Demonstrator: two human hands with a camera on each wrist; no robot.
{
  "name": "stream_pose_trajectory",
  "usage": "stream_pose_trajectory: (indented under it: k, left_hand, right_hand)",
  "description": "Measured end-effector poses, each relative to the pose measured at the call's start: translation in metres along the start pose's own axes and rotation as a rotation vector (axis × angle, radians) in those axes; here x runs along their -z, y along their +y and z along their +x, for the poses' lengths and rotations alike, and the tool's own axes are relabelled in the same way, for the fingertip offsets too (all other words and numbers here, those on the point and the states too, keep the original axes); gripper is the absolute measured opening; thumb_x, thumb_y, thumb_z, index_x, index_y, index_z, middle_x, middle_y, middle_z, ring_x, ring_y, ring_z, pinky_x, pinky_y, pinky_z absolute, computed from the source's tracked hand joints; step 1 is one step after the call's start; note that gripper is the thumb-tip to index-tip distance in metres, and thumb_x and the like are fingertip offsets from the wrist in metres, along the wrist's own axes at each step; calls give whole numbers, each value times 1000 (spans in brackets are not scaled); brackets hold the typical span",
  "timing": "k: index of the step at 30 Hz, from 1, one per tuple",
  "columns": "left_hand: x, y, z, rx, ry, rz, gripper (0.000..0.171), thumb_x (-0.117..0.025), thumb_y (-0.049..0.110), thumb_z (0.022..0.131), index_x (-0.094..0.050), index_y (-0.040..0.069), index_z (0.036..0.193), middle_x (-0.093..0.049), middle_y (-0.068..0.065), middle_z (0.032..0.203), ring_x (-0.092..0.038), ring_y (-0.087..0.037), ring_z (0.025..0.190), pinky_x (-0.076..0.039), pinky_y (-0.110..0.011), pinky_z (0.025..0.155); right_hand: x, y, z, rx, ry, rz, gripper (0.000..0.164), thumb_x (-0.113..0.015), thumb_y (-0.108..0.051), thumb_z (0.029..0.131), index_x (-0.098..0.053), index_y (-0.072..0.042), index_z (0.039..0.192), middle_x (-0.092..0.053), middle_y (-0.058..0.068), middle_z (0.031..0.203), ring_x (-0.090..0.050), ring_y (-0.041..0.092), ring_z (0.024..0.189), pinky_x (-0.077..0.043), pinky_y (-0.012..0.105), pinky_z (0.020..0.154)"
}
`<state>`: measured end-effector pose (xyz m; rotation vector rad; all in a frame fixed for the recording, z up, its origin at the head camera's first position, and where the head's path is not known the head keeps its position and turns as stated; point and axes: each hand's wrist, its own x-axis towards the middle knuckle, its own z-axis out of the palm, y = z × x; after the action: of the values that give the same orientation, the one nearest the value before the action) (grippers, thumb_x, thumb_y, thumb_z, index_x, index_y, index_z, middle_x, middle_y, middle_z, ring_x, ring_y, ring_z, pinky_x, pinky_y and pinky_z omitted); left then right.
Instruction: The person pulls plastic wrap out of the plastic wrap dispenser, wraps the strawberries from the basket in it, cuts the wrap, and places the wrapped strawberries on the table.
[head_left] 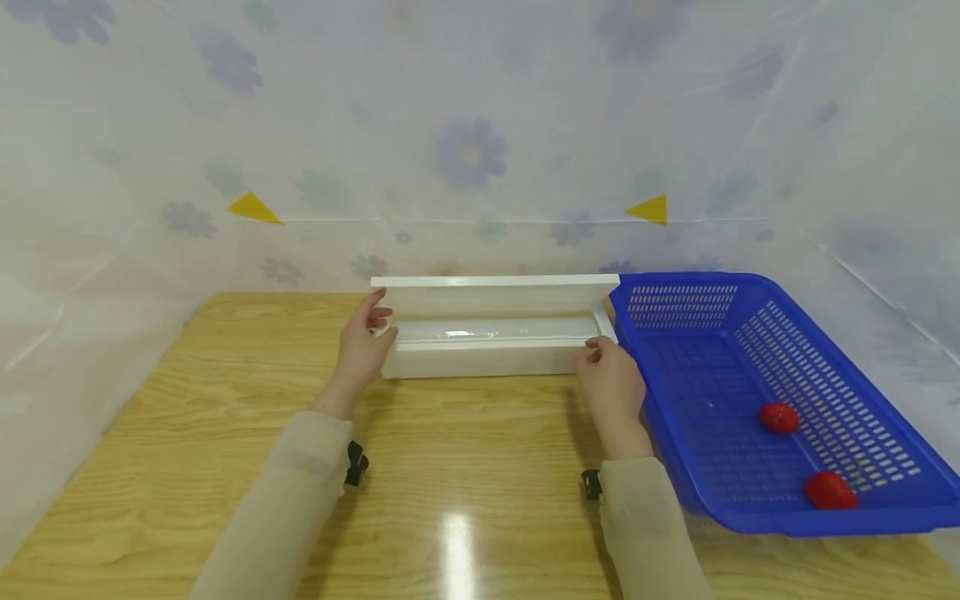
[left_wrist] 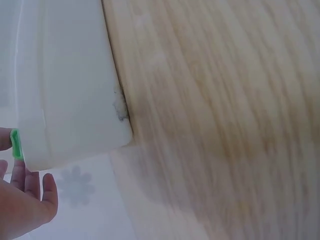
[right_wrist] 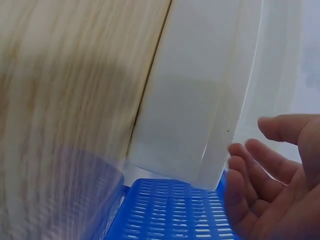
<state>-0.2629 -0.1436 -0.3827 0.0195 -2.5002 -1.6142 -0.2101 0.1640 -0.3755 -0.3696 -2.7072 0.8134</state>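
A long white box (head_left: 480, 361) with its lid (head_left: 495, 283) raised lies at the back of the wooden table, apparently holding a clear, shiny roll (head_left: 495, 330). My left hand (head_left: 362, 346) is at the box's left end, fingers spread and loosely bent near the lid's edge. A small green piece (left_wrist: 16, 144) on the box edge sits against the thumb and a fingertip in the left wrist view; whether they pinch it is unclear. My right hand (head_left: 611, 387) is by the box's right front corner. Its thumb and fingers (right_wrist: 265, 172) are loosely curled and apart, with nothing between them.
A blue plastic basket (head_left: 675, 454) stands right of the box, close to my right hand. Two red, round items (head_left: 780, 418) lie inside it. Behind the table (head_left: 450, 483) hangs a flowered sheet (head_left: 480, 100) with two yellow triangles (head_left: 648, 209).
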Motion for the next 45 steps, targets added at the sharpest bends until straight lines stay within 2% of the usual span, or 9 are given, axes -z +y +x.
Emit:
stream_pose_trajectory:
  k: [5,16,18,21,26,30,33,38,45]
  left_hand:
    - [3,-1,3,-33,-21,59,61,-49,-3,87,-34,7,146,-53,-24,128,-48,-36,112,-45,-50,95]
    - [14,5,3,-74,-159,266,71,-47,-1,88,-18,9,152,-56,-25,126,-48,-37,114,-44,-53,93]
    - [16,5,3,-63,-189,308,64,-45,1,89,-25,8,150,-57,-24,126,-48,-38,117,-43,-54,97]
    - [16,5,2,-83,-217,425,45,-43,5,92,-48,5,137,-60,-23,125,-51,-38,117,-44,-54,98]
    - [13,5,-6,-297,-162,722,28,-46,7,91,-73,6,101,-70,-17,106,-61,-35,99,-50,-52,86]
    - [12,6,-10,-353,-159,866,24,-52,16,91,-73,8,99,-70,-13,99,-60,-34,95,-47,-55,89]
    - [14,9,-10,-330,-194,911,26,-55,22,91,-73,8,101,-69,-12,101,-59,-32,96,-46,-55,90]
    - [13,14,-9,-328,-196,949,24,-56,19,91,-75,7,95,-69,-10,90,-60,-28,84,-51,-48,79]
    - [10,19,-6,-296,-226,993,27,-50,19,94,-73,6,98,-67,-11,92,-58,-28,86,-51,-45,78]
  right_hand:
    - [-2,-1,8,36,34,46,41,-51,-16,90,-56,-2,128,-65,22,111,-58,39,98,-50,54,73]
    - [0,-9,23,39,-126,-54,46,-40,-16,94,-47,-3,138,-61,25,121,-55,43,110,-48,60,86]
    - [1,-11,25,33,-156,-69,46,-40,-15,95,-46,-3,138,-59,26,125,-54,44,111,-47,60,87]
    - [2,-13,27,19,-198,-87,46,-38,-13,95,-45,-3,139,-56,27,131,-53,45,113,-47,61,89]
    - [-1,-13,32,-5,-243,-115,46,-36,-14,96,-44,-4,140,-53,25,135,-53,45,114,-47,61,87]
    - [-5,-14,38,-49,-257,-138,46,-40,-21,96,-46,-6,139,-56,24,132,-55,42,111,-49,58,85]
    - [-10,-15,42,-101,-238,-142,44,-44,-26,95,-51,-8,135,-61,23,126,-60,40,103,-51,54,77]
    - [-16,-16,49,-170,-162,-83,34,-47,-19,93,-61,-11,123,-69,18,109,-61,31,78,-46,39,56]
    - [-16,-21,54,-224,-25,122,28,-48,-21,93,-68,-10,110,-71,14,106,-63,33,88,-50,45,68]
